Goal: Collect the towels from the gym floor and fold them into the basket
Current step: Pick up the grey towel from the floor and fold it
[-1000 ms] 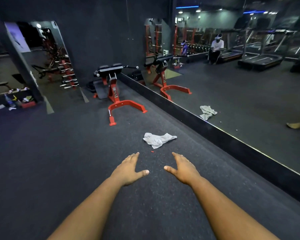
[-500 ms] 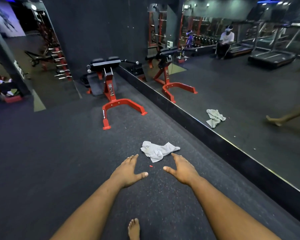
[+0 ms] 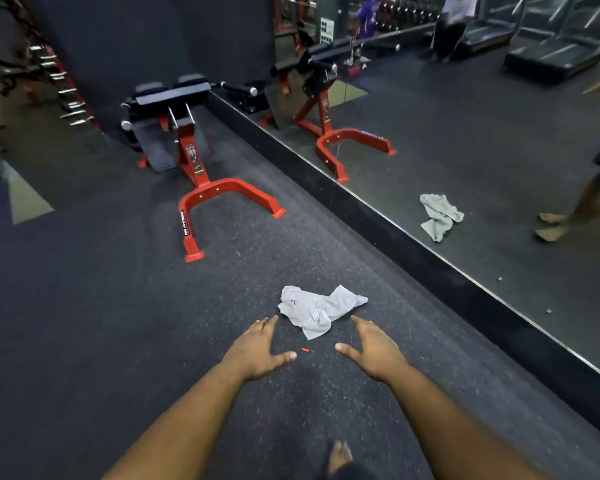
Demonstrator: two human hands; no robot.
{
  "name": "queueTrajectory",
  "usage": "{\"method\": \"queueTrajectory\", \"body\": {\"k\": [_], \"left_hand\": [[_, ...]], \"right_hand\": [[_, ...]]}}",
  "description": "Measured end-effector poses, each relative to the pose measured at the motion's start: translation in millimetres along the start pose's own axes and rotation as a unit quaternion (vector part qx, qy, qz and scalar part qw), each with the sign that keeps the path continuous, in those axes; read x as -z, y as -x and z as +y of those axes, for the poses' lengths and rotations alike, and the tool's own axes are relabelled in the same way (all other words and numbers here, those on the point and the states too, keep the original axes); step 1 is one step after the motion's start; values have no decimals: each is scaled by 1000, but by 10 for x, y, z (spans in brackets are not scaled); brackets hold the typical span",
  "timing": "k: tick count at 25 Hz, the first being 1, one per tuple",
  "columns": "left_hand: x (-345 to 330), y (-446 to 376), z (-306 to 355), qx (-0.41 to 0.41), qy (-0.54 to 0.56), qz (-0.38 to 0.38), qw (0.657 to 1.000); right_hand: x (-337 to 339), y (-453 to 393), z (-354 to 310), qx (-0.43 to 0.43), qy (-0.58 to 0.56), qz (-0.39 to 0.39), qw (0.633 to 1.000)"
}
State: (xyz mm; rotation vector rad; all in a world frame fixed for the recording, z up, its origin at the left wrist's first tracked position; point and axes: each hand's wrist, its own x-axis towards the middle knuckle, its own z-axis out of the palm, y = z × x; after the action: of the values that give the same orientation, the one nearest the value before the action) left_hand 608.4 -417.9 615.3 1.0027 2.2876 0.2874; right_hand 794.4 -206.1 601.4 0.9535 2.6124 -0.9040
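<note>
A crumpled light grey towel [image 3: 317,308] lies on the dark rubber gym floor [image 3: 118,323], just ahead of my hands. My left hand [image 3: 257,349] is stretched out palm down, fingers apart, its fingertips just short of the towel's left side. My right hand [image 3: 373,348] is held the same way, its fingertips close to the towel's right side. Both hands hold nothing. No basket is in view.
A red and black exercise bench [image 3: 194,161] stands ahead on the left. A wall mirror [image 3: 482,150] with a black base runs along the right and reflects the towel and the bench. A small red scrap [image 3: 304,349] lies between my hands. My bare foot [image 3: 338,457] shows at the bottom.
I have stepped closer to the towel; it now sits larger and right at my fingertips. Both hands stay open and spread.
</note>
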Motion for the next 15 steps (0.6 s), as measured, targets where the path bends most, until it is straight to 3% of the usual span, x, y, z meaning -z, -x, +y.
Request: {"method": "queueTrajectory", "body": {"k": [7, 15], "left_hand": [[-93, -2165, -214, 66, 11, -83, 994], [-1301, -4620, -981, 123, 34, -177, 976]], "right_hand": [[-152, -2248, 641, -39, -35, -86, 995], [-1285, -4573, 1741, -122, 15, -202, 972]]}}
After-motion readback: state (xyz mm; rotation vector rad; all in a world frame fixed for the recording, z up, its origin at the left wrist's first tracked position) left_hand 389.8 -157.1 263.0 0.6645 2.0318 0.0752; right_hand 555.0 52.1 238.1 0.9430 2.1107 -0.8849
